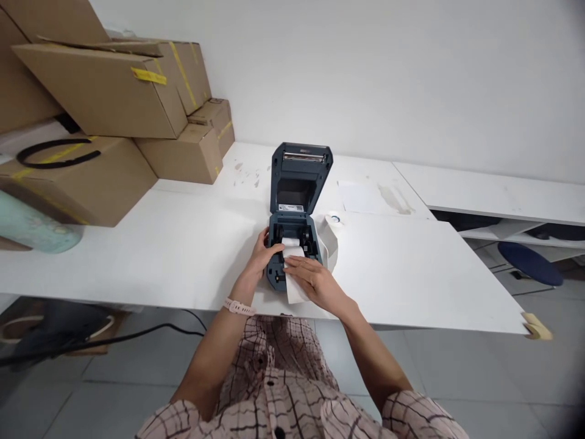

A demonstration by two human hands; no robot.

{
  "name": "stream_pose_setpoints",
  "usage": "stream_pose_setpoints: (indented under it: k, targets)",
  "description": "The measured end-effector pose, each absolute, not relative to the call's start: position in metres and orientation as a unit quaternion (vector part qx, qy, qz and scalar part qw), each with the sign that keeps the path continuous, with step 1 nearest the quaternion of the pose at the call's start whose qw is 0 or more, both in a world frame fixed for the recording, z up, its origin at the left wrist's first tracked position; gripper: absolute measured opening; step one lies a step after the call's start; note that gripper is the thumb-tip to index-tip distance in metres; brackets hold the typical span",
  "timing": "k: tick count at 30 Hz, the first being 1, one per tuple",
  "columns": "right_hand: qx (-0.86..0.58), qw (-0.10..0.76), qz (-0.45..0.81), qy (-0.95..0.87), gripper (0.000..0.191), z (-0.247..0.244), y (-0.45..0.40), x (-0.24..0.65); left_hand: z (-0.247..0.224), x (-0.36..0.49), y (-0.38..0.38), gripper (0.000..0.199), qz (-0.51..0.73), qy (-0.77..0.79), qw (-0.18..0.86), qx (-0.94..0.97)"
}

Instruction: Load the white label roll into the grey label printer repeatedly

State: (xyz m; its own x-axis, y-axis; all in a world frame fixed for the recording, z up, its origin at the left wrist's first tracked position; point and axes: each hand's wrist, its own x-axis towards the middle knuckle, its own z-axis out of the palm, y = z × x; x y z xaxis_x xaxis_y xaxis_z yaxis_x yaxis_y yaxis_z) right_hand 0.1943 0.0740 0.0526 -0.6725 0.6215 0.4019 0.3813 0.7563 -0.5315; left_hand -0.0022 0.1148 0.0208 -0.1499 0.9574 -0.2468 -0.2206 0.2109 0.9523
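A dark blue label printer [274,277] stands on the white table with its lid [297,192] raised. White label paper [296,292] runs from a small roll [290,242] inside the printer and out over its front edge. My left hand [259,256] is wrapped round the printer's left wall, its thumb reaching inside to the paper's left edge. Across the paper lie the fingers of my right hand [317,283], pressed together; its thumb is hidden. To the printer's right, a crumpled strip of white backing paper [328,241] rests against its side.
Cardboard boxes [123,91] are piled at the left, with a black headband-like loop [59,161] on one. A mint-green bottle [36,225] lies near them. The table's front right corner has a tan guard [537,326]. Beyond is a blue stool [530,262].
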Motion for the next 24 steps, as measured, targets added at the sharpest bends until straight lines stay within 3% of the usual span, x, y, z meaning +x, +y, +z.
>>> stream_pose_setpoints:
  k: [13,17,19,21,24]
  targets:
    - [-0.292,0.312,0.241,-0.871,0.033,0.053,0.051,0.190,0.030,-0.001,0.115,0.081,0.522,0.551,0.556,0.339]
    - [-0.272,0.298,0.309,-0.861,0.031,0.066,0.056,0.205,0.035,0.000,0.106,0.078,0.518,0.552,0.557,0.342]
    - [-0.293,0.340,0.336,-0.828,0.032,0.080,0.077,0.216,0.036,0.004,0.091,0.079,0.509,0.556,0.558,0.348]
    - [-0.359,0.438,0.311,-0.763,0.040,0.097,0.118,0.223,0.035,0.009,0.072,0.087,0.492,0.571,0.555,0.352]
    - [-0.400,0.512,0.287,-0.704,0.067,0.121,0.201,0.216,0.031,0.018,0.041,0.102,0.491,0.585,0.538,0.356]
